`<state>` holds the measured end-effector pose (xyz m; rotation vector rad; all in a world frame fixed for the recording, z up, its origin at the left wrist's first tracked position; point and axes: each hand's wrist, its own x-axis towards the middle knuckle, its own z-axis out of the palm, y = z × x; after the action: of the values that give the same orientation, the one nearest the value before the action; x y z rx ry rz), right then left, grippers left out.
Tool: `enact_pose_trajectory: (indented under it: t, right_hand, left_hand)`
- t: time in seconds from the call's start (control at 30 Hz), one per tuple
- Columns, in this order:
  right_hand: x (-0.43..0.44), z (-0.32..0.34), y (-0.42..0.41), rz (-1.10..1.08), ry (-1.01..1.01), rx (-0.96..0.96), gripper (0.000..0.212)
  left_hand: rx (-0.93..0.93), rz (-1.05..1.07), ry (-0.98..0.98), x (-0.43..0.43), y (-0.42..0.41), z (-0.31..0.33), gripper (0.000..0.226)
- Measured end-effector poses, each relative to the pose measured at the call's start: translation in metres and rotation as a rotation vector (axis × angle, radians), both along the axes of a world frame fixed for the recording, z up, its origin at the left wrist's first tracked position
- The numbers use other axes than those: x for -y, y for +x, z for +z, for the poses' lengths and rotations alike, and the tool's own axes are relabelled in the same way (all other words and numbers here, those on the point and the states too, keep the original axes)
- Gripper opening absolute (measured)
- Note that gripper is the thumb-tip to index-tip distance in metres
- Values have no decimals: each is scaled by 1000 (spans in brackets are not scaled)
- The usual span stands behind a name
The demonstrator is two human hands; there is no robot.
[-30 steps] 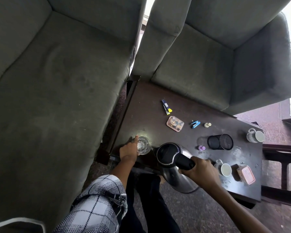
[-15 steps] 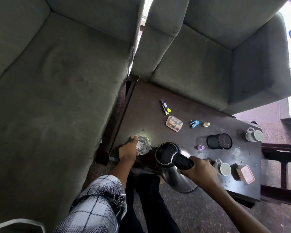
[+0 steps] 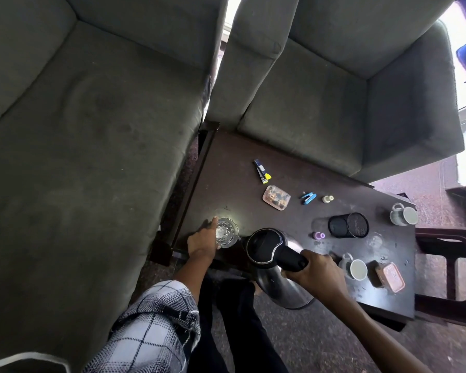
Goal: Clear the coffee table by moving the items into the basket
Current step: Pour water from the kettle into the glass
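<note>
My right hand [image 3: 316,273] grips the black handle of a steel kettle [image 3: 275,267], held tilted at the near edge of the dark coffee table [image 3: 234,181]. My left hand [image 3: 203,242] wraps round a clear drinking glass [image 3: 226,232] standing on the table's near left corner, index finger pointing out beside it. Small items lie further back: a nail clipper [image 3: 261,170], a clear pink box [image 3: 276,197], a blue stapler [image 3: 308,198], a small pale bottle [image 3: 328,199]. No basket is in view.
A black mesh pen holder [image 3: 349,225] lies on its side by a purple cap [image 3: 318,235]. Two mugs [image 3: 354,268] [image 3: 404,214] and a pink-lidded box [image 3: 390,277] stand at the right. Grey sofas [image 3: 78,144] border the table's left and far sides; a dark stool [image 3: 452,265] stands right.
Almost nothing has moved. Both hands keep their hold on the glass and the kettle; only the view has shifted slightly.
</note>
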<state>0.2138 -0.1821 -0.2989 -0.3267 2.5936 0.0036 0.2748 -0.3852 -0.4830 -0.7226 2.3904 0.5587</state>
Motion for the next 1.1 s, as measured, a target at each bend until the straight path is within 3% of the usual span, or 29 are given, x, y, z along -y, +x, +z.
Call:
enact_pose_trajectory:
  t: [1.1]
  right_hand:
    - [1, 3, -1, -2, -6, 24, 36]
  left_hand:
    - [-4, 22, 26, 0, 1, 7, 75]
